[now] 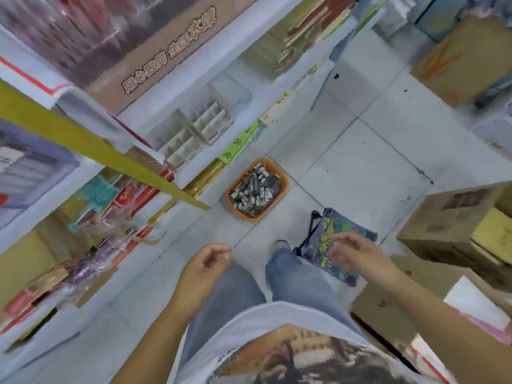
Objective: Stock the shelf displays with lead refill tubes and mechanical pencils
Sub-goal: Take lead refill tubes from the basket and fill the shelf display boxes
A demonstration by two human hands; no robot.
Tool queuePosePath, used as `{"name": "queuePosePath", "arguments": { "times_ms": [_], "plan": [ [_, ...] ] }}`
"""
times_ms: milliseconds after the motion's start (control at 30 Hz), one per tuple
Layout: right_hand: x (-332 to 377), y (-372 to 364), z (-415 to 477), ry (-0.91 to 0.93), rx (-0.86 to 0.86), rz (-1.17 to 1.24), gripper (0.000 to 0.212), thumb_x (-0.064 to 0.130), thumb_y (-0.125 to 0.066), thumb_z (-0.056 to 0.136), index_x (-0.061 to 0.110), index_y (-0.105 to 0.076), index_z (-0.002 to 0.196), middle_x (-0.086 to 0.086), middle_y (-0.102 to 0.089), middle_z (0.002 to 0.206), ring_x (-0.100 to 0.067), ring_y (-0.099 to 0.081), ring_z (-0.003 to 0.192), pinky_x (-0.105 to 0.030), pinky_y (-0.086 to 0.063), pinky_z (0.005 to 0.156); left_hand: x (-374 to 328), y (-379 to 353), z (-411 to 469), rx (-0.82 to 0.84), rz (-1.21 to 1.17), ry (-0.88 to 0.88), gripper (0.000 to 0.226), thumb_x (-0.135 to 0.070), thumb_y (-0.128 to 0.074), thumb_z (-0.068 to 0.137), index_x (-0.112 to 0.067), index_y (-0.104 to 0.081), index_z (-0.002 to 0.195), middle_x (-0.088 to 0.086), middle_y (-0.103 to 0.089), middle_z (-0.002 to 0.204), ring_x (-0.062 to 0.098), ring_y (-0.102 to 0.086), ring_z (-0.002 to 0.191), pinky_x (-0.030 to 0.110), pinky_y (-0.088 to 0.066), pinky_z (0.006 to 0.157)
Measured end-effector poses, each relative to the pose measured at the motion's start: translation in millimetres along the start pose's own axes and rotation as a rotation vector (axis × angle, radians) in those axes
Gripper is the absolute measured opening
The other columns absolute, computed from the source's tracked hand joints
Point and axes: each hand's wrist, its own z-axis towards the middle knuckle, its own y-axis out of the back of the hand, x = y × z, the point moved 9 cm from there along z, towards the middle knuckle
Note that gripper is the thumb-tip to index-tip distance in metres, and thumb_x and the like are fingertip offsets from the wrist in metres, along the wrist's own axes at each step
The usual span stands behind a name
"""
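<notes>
Stockroom aisle: orange plastic basket (283,180) of small grey-white stock packs sits on tiled floor below partitioned white shelf display (194,134). Left hand (206,263) loosely curled, empty; right hand (353,252) spread, empty. Best next: crouch, scoop modest handful, fill compartments squarely.

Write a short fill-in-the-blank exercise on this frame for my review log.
1. The small packets lie in an ____ basket on the floor.
2. The green shelf tag beside the 50 reads ____.
3. The left hand and right hand both hang over the ____ floor.

Missing words: orange; 26; tiled
</notes>
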Motion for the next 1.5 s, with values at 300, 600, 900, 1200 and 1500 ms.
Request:
{"name": "queuePosePath", "arguments": {
  "times_ms": [300, 600, 900, 1200, 1500],
  "plan": [
    [107, -40, 84, 0.138, 0.146, -0.181, 0.021, 0.013, -0.055, 0.09, 0.024, -0.064, 0.106, 0.001, -0.073, 0.087, -0.008, -0.067, 0.073, -0.028, -0.052, 0.074, 16, 14, 47, -0.142, -0.129, 0.105, 0.013, -0.018, -0.067, 0.093, -0.029, -0.07, 0.098, -0.001, -0.075, 0.092, 0.007, -0.071, 0.078, 0.031, -0.054, 0.084],
    [172, -48, 220, 0.186, 0.283, -0.438, 0.012, 0.016, -0.054, 0.094, 0.024, -0.059, 0.102, 0.0, -0.07, 0.089, -0.012, -0.063, 0.074, -0.027, -0.05, 0.074, 7, -23, 148, -0.224, -0.206, 0.167, 0.012, -0.021, -0.064, 0.096, -0.031, -0.068, 0.101, -0.002, -0.073, 0.097, 0.008, -0.07, 0.083, 0.024, -0.05, 0.077],
    [163, -76, 470, 0.29, 0.394, -0.923, 0.017, 0.015, -0.051, 0.093, 0.017, -0.054, 0.076, -0.01, -0.059, 0.089, -0.018, -0.052, 0.08, -0.029, -0.042, 0.073, 69, -102, 352, -0.285, -0.105, 0.253, 0.013, -0.018, -0.063, 0.095, -0.014, -0.069, 0.106, 0.005, -0.07, 0.101, 0.012, -0.06, 0.081, 0.023, -0.044, 0.068],
    [34, -156, 690, 0.393, 0.462, -1.002, 0.015, 0.015, -0.059, 0.091, 0.028, -0.056, 0.084, 0.001, -0.062, 0.09, -0.012, -0.057, 0.08, -0.019, -0.046, 0.064, 239, -183, 553, -0.268, -0.032, 0.293, 0.029, -0.033, -0.072, 0.086, -0.031, -0.061, 0.113, -0.011, -0.066, 0.101, 0.011, -0.066, 0.09, 0.028, -0.056, 0.082],
    [-36, -210, 774, 0.742, 0.419, -0.942, 0.042, 0.022, -0.07, 0.085, 0.012, -0.058, 0.124, -0.005, -0.063, 0.117, -0.023, -0.06, 0.104, -0.035, -0.049, 0.088, 319, -210, 638, -0.469, 0.256, 0.138, 0.064, -0.062, -0.07, 0.08, -0.032, -0.054, 0.135, -0.001, -0.052, 0.136, 0.013, -0.05, 0.116, 0.026, -0.041, 0.099]
  ]
}}
